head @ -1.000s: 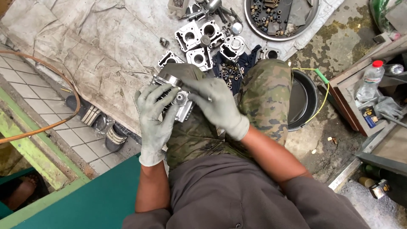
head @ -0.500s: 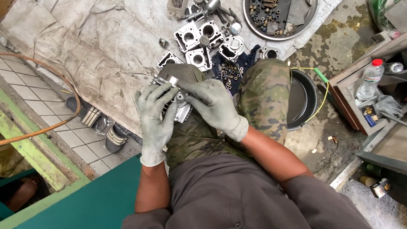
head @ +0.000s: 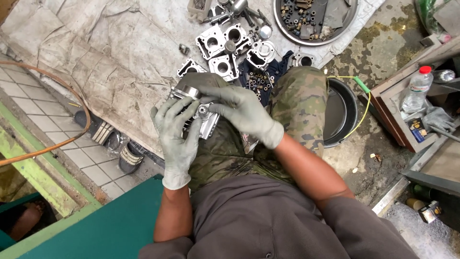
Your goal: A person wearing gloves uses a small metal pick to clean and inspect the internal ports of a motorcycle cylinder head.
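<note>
1. The left hand (head: 176, 139), in a grey glove, is closed around a silvery metal engine cylinder block (head: 197, 111), cupping it from below and from the near side over the lap.
2. The right hand (head: 242, 111), also gloved, lies across the top of the block, its fingers (head: 211, 91) pinched on the upper edge beside the round bore; both hands grip the same part.
3. The block sits above the camouflage trousers (head: 297, 103), between the knees and a dirty grey tarp (head: 96, 52) spread on the ground.
4. On the tarp just beyond the hands lie several more cylinder blocks (head: 223, 45), with loose bolts and small parts (head: 258, 80) gathered on a dark cloth near the knee.
5. A round metal tray (head: 354, 19) at the top holds nuts and other small pieces.
6. A black pan (head: 341, 115) rests on the concrete just right of the knee.
7. A plastic water bottle (head: 416, 91) lies in a wooden box at the right edge.
8. A pair of sandals (head: 117, 144) stands on the tiled floor to the left, near an orange hose (head: 72, 86).
</note>
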